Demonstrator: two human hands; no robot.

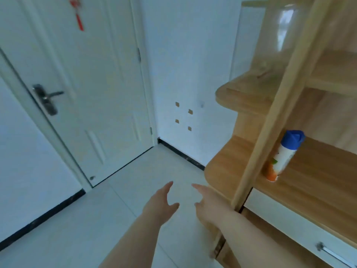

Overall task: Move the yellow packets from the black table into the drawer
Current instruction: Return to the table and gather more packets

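My left hand (161, 205) and my right hand (209, 203) are stretched out side by side over the pale tiled floor, fingers apart and holding nothing. At the lower right, a white drawer front (286, 223) with a metal handle (332, 253) sits shut under the wooden shelf unit, just right of my right forearm. No yellow packets and no black table are in view.
A wooden shelf unit (241, 163) fills the right side, with a blue-capped spray can (284, 155) standing on its lower shelf. A white door (87, 89) with a metal lever handle (47, 98) is shut at the left. White walls with black skirting meet in the corner ahead.
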